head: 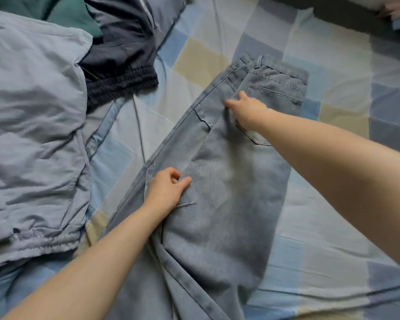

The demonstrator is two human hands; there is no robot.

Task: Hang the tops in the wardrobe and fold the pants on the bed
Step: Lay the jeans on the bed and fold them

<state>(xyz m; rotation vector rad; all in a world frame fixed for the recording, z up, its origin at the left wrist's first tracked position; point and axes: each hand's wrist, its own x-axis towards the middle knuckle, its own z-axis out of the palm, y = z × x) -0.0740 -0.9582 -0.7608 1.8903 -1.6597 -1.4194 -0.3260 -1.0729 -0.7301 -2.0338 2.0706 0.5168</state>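
Note:
Light blue jeans (pixel 217 192) lie flat on the bed, doubled lengthwise, waistband at the far end and legs running toward me past the bottom edge. My right hand (pixel 247 109) reaches across and presses its straight fingers on the seat, between the back pocket and the centre seam. My left hand (pixel 166 190) rests on the thigh near the jeans' left edge, fingers loosely curled, thumb out, gripping nothing that I can see.
A pale grey-blue garment with an elastic hem (pixel 32 135) is heaped at the left. Beyond it lie a dark navy garment with an elastic band (pixel 123 65) and a teal one (pixel 74 12). The checked bed sheet (pixel 333 215) shows to the right of the jeans.

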